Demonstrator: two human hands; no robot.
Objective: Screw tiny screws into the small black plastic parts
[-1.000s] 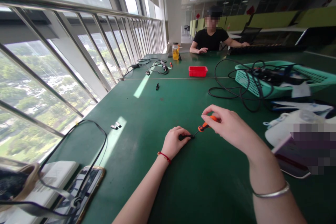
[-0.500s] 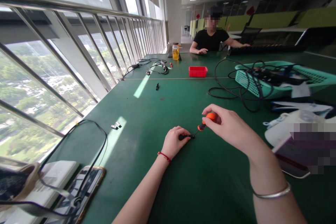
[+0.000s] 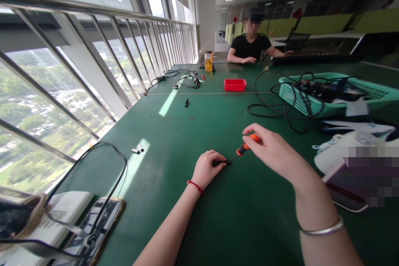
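Note:
My left hand pinches a small, dark, narrow piece against the green tabletop; fingers cover much of it, so its kind is unclear. An orange and black screwdriver slants down to the left, its thin shaft reaching the exposed end of that piece. Around the screwdriver's handle, my right hand is closed, thumb and fingers at its upper end. Whether the tip sits in a screw is too small to tell. Another small black part lies farther up the table.
A red tray stands beyond my hands. To the right are a turquoise basket with cables and a white-and-purple package. A phone lies at lower left, small metal pieces above it. A person sits opposite.
My right hand has shifted slightly, and more of the screwdriver's handle shows below the fingers. My left hand and the dark piece stay put. The person opposite has moved one hand slightly right.

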